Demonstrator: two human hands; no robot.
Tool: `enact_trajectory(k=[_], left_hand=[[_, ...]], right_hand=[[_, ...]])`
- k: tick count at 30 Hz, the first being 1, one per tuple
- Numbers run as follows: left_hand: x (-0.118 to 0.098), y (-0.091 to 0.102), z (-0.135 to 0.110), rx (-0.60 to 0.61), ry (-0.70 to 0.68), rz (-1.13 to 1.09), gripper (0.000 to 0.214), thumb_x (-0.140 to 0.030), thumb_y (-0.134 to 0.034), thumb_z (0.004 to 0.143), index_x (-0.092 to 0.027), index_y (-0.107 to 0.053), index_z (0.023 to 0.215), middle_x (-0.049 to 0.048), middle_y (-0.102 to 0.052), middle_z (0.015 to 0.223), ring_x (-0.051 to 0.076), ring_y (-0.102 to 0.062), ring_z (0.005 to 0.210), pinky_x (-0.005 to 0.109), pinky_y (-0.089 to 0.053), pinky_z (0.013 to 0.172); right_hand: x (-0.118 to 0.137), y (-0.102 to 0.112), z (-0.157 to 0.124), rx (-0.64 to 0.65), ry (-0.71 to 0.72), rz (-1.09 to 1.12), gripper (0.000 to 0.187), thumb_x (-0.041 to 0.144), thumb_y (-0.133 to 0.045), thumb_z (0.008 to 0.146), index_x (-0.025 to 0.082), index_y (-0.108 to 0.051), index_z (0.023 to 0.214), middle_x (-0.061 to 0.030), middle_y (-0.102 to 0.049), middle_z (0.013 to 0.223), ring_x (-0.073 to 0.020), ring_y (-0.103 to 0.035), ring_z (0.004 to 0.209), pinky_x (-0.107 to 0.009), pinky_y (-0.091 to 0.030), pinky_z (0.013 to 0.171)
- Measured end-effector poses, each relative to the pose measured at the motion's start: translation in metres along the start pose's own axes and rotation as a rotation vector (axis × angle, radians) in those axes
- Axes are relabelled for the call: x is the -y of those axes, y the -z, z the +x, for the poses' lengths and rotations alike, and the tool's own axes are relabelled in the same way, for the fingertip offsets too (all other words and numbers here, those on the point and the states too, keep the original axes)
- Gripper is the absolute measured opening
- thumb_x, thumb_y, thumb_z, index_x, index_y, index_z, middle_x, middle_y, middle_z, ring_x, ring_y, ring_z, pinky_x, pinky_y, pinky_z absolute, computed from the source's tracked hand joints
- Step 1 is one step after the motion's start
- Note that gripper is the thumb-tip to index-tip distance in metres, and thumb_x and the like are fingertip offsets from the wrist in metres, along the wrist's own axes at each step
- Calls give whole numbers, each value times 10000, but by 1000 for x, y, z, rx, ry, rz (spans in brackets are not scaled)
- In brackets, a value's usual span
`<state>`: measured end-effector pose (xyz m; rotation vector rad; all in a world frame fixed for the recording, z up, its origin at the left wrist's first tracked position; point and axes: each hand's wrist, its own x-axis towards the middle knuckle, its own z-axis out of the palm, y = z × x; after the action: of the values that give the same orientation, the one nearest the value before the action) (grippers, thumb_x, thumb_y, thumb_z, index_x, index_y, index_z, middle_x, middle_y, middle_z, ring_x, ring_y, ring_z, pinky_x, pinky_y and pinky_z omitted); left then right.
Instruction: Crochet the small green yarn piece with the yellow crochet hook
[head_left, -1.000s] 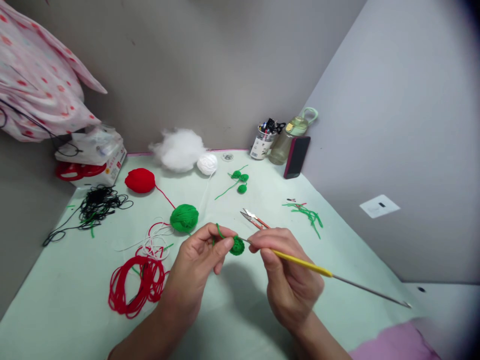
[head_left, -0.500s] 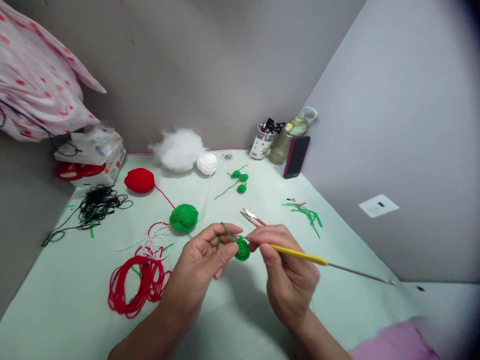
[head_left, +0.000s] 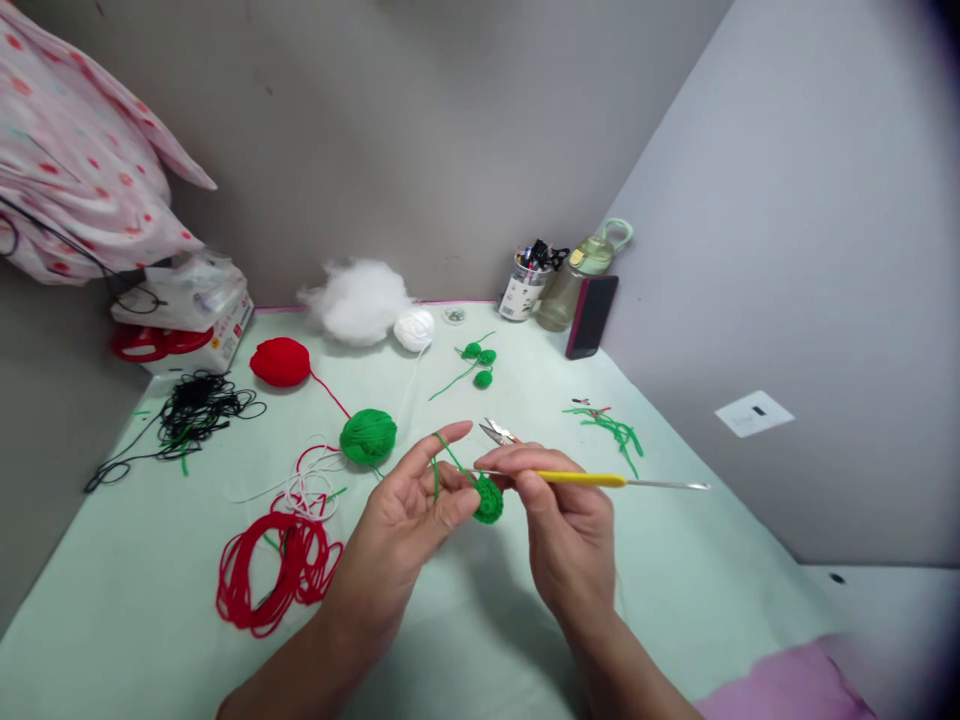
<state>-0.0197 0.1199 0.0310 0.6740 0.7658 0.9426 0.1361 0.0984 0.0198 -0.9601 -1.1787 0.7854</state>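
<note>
Taking the green yarn ball as landmark, the small round green piece sits to its right and nearer the person, raised above the bench. The left hand has a narrow grip, pinching that piece at its edge, with a green strand looped over the raised index finger. The right hand has its grip closed around the yellow-handled hook, whose tip meets the piece. The stitching looks partly done: a rounded body has formed, but the strand is uncut and the hook is at the work. Right of the ball and beyond it lie 3 small green pieces, which seem already made, their tails untrimmed.
</note>
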Motion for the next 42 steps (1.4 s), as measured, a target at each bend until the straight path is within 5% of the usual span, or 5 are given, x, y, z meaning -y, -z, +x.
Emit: enact_trajectory(k=[12,23,33,38,42], left_hand=[[-1,1,1,-17,8,15,983,-243,-951,764,-317,-457,1610,-65,-645,800,141,-630,822,329,-501,926],[-14,14,6,-57,-104,248,410,-442,-922,776,-248,-783,1109,11,-700,959,149,-570,794,273,-469,766],[5,-1,1,-57,-227,290,356,-526,-785,902,-211,-679,1029,-32,-611,740,125,-494,612,249,-380,590],[18,5,8,-149,-206,209,409,-538,-865,815,-209,-743,1025,-61,-543,647,104,-421,567,229,-376,613],[44,22,25,-158,-188,117,509,-634,-903,724,-198,-777,954,-108,-430,527,77,-320,487,228,-412,632]], right_hand=[[-4,1,-1,24,-148,125,174,386,-692,1027,298,-837,990,-30,-809,940,-175,-696,857,-300,-551,742],[2,-1,12,-46,-420,384,237,480,-833,887,249,-811,839,-20,-740,808,-128,-639,706,-227,-514,631],[0,-13,-4,67,-104,81,233,417,-732,962,224,-833,879,-39,-674,835,-122,-590,594,-260,-513,543],[2,31,29,274,-60,-305,257,398,-750,933,249,-796,1137,-69,-780,1014,-205,-740,873,-341,-629,791],[-22,101,104,48,-53,-700,507,430,-743,907,208,-669,1356,-140,-756,1280,-284,-742,1115,-477,-613,993]])
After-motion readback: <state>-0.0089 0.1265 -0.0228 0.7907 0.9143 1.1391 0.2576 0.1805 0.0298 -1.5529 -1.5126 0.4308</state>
